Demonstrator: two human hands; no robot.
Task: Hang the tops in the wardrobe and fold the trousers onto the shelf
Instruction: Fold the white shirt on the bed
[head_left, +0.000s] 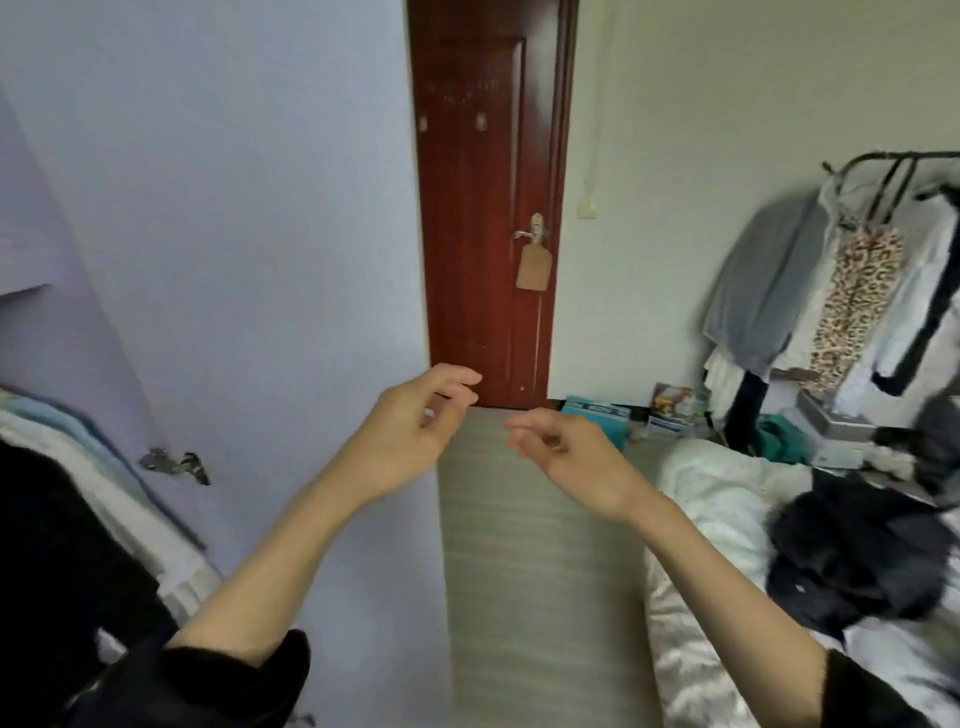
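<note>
Far to the left of the left hand (415, 421), folded pale clothes (67, 447) lie stacked on a shelf inside the wardrobe (31, 332), with a black garment (47, 545) below and in front of them. The lilac wardrobe door (249, 260) stands open just left of that hand, a metal hinge (174, 462) showing on its inner face.

The left hand is raised in the air, fingers loosely curled with thumb and forefinger tips near each other; it holds nothing and touches nothing. Beyond it stands a dark red room door (483, 208) with a paper tag (532, 267) hanging from its handle.

The right hand (566, 452) floats close beside the left, the two apart, its fingers relaxed and slightly bent, empty as well. Under both hands runs a strip of striped flooring (535, 571).

To the right of the right hand lies a bed (717, 499) with white bedding, and on it, well apart from the hand, a heap of dark clothes (852, 561), blurred, so tops and trousers cannot be told apart. Farther right and beyond, a clothes rack (883, 161) carries hanging garments, among them a grey top (753, 301) and a leopard-print piece (852, 306). Boxes and clutter (670, 410) sit on the floor by the wall, between the door and the rack.
</note>
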